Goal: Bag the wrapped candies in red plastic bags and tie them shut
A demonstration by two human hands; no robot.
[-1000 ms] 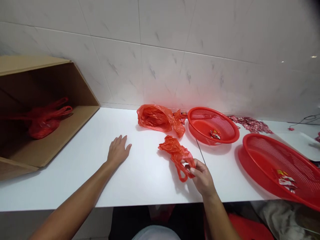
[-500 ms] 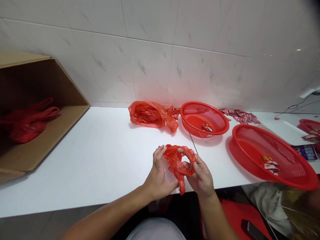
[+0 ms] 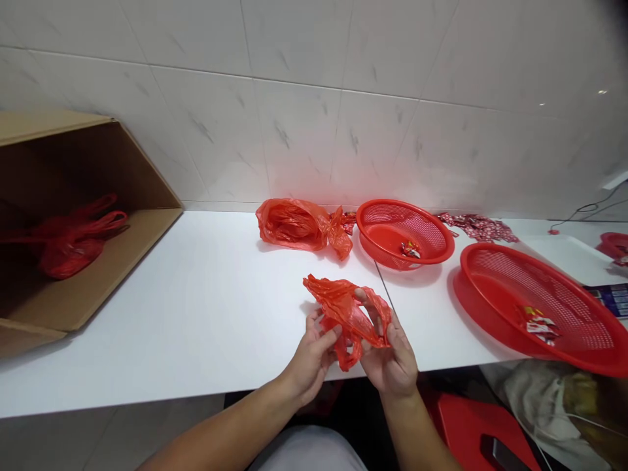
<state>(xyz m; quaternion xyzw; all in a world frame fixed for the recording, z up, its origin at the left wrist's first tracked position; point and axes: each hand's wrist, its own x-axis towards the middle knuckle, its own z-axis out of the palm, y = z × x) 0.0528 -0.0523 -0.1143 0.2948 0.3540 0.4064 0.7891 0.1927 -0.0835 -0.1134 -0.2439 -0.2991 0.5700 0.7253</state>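
Both of my hands hold a small crumpled red plastic bag (image 3: 343,309) just above the front edge of the white counter (image 3: 196,314). My left hand (image 3: 314,353) pinches its lower left part with the fingers curled. My right hand (image 3: 390,356) grips its right side, fingers inside the folds. A second red plastic bag (image 3: 294,226), fuller and tied, lies near the wall behind them.
An open cardboard box (image 3: 88,261) lies on its side at left with a red bag (image 3: 63,242) inside. A small red mesh basket (image 3: 405,232) and a large one (image 3: 540,307) hold a few wrapped sweets. More red wrappers (image 3: 478,227) lie by the wall.
My left hand left the counter and joined my right hand on the small red bag, which was lifted off the surface and is being worked between the fingers.
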